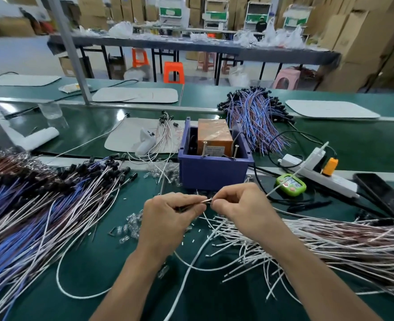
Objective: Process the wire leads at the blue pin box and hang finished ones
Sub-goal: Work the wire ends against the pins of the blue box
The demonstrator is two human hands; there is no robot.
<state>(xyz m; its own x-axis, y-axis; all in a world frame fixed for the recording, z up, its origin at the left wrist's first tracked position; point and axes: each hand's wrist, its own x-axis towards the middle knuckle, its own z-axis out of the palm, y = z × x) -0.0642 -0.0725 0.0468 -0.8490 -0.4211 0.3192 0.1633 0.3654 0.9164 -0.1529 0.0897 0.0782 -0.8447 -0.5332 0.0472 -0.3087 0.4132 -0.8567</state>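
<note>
The blue pin box (pixel 211 171) stands at the middle of the green bench, holding an orange block with two upright metal pins. Just in front of it my left hand (pixel 168 216) and my right hand (pixel 240 205) meet, both pinching the bare end of one thin wire lead (pixel 208 201) between fingertips. A white wire (pixel 191 262) trails down from the hands towards me. A heap of white and brown leads (pixel 330 242) lies to the right. Blue, white and brown leads with black ends (pixel 40 205) are piled on the left.
Another bundle of blue and brown leads (pixel 256 117) lies behind the box. Small clear parts (pixel 131 228) are scattered near my left hand. At the right sit a green timer (pixel 291 184), a white power strip (pixel 319 172) and a dark phone (pixel 381 193).
</note>
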